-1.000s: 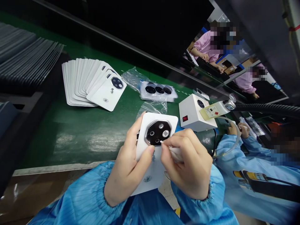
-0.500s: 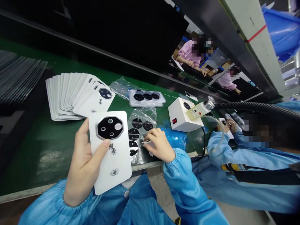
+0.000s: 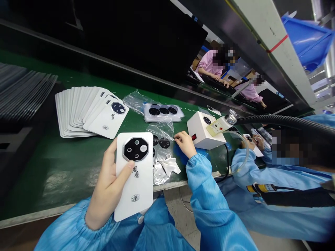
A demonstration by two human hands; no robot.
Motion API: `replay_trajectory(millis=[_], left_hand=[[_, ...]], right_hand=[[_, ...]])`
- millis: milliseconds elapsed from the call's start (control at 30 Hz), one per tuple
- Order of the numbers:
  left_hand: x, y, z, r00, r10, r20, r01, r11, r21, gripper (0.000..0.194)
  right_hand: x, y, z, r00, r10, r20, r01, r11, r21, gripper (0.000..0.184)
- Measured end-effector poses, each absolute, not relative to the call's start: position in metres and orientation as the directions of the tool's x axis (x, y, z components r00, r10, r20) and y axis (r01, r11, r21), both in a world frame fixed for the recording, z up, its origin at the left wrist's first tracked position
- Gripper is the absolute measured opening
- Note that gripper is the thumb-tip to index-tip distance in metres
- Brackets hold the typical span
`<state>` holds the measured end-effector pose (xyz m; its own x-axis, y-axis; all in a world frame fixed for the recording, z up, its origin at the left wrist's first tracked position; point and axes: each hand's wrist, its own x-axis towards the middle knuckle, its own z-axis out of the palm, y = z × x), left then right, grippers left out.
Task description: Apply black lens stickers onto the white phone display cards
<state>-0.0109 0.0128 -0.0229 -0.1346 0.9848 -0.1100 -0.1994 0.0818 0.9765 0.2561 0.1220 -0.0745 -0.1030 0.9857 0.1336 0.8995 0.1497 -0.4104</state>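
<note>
My left hand (image 3: pixel 111 184) grips a white phone back cover (image 3: pixel 138 186) by its left side, thumb on its face. The cover has a black octagonal camera plate (image 3: pixel 135 149) with several round rings, dark lettering and a round emblem. My right hand (image 3: pixel 185 143) has its fingertips pressed together at the corner of a clear plastic film (image 3: pixel 164 128); what they pinch is too small to make out. Black round lens stickers (image 3: pixel 164 143) lie beside and under the film, partly hidden by the cover. Closer to the table edge lies a crumpled white cloth (image 3: pixel 169 164).
A fanned stack of white back covers (image 3: pixel 75 111) lies at left, before a row of dark panels (image 3: pixel 28 94). Bagged black lens pieces (image 3: pixel 164 111) lie further back. A white box (image 3: pixel 202 136) supports a bottle (image 3: pixel 220 125). At right sits a co-worker in blue (image 3: pixel 274 174).
My right hand has left the white cloth on the table and moved up and right to the film's corner. My left hand has shifted right and slightly down with the phone back cover.
</note>
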Motion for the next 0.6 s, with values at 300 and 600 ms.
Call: replay_trajectory(millis=[300,600], left_hand=[[-0.003,0.015,-0.027,-0.010,0.989,-0.147,-0.196,0.142,0.970,0.063],[0.024,0.008,-0.029,0.043,0.990,0.131,-0.008,-0.131,0.991,0.054]], right_hand=[[0.260,0.114,-0.060,-0.015,0.969,0.247,0.813,0.156,-0.561,0.023],[0.195,0.026,0.016,-0.159,0.838,0.522,0.655,0.485,-0.579,0.004]])
